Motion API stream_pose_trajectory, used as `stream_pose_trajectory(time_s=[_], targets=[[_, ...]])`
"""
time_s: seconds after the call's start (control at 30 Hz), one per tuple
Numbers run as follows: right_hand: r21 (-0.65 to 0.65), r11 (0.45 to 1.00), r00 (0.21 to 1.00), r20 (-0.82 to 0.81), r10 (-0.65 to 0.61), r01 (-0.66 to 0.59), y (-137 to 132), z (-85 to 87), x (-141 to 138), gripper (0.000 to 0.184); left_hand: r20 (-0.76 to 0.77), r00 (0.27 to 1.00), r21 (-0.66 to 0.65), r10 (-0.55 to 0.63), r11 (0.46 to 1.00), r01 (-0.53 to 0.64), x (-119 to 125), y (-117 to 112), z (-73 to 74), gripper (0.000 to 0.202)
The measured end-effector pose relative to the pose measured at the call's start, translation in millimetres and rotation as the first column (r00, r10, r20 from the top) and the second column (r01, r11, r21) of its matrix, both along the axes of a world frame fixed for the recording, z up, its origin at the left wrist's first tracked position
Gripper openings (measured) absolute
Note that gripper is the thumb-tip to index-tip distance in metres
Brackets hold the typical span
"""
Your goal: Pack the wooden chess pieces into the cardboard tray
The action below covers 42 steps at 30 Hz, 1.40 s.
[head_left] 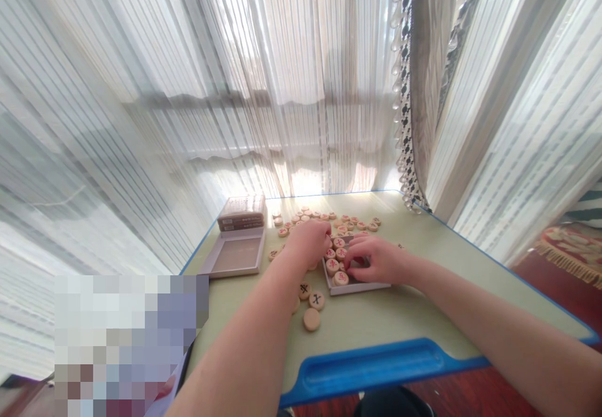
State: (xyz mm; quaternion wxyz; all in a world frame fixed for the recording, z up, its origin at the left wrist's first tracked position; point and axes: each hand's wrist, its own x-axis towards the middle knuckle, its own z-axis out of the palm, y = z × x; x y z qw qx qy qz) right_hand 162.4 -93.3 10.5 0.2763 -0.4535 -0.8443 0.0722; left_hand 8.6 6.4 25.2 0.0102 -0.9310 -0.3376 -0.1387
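Note:
A shallow white box holds several round wooden Chinese chess pieces with red characters, lined up along its left side. My right hand reaches in from the right, its fingers curled and the tips at a piece among these rows. At the box's far left corner my left hand is closed, with its fingers bent downward; whatever they grip is hidden. Below that wrist lie loose pieces with black characters and one blank side up. More loose pieces are scattered beyond both hands.
An open box lid lies at the left of the pale green table, with a closed box behind it. A blue tray edge runs along the near side. Sheer curtains hang behind the table. A blurred-out area covers the lower left.

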Motion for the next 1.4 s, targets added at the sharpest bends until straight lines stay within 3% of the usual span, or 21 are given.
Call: stream_pose_trajectory(time_s=[0.07,0.27,0.63,0.83,0.93,1.1,1.23,1.4], targets=[[0.004,1.000,0.999,-0.013,-0.030,0.030,-0.2,1.0,0.0,0.008,0.001,1.000,0.001,-0.001,1.000,0.001,-0.5,-0.3,0.3,0.023],[0.078,0.958,0.961,-0.050,-0.272,0.275,4.7,-1.0,3.6,0.015,-0.012,1.000,-0.006,0.002,1.000,-0.002,-1.0,-1.1,1.3,0.024],[0.003,0.970,0.970,-0.001,-0.242,0.242,7.5,-2.8,4.5,0.017,-0.010,1.000,-0.013,0.003,1.000,-0.003,-2.0,-1.9,3.4,0.023],[0.025,0.970,0.970,-0.015,-0.243,0.243,7.8,-4.5,5.9,0.017,0.019,1.000,-0.030,0.011,0.999,-0.010,0.2,-1.4,1.5,0.025],[0.045,0.970,0.970,-0.043,-0.237,0.239,7.2,-4.6,7.0,0.017,0.166,0.984,-0.091,0.066,0.994,-0.051,0.0,2.1,1.1,0.028],[0.063,0.964,0.962,-0.103,-0.253,0.260,7.1,-3.0,9.5,0.019,0.405,0.874,-0.226,0.269,0.956,-0.189,-7.1,15.5,2.5,0.033],[0.137,0.939,0.946,-0.133,-0.297,0.314,11.8,-2.7,15.8,0.018,0.366,0.868,-0.265,0.335,0.932,-0.248,-9.6,25.0,-3.0,0.036],[0.139,0.895,0.905,-0.119,-0.409,0.423,19.3,-6.1,24.2,0.020,0.320,0.907,-0.330,0.273,0.930,-0.163,-5.3,28.1,-14.5,0.038]])
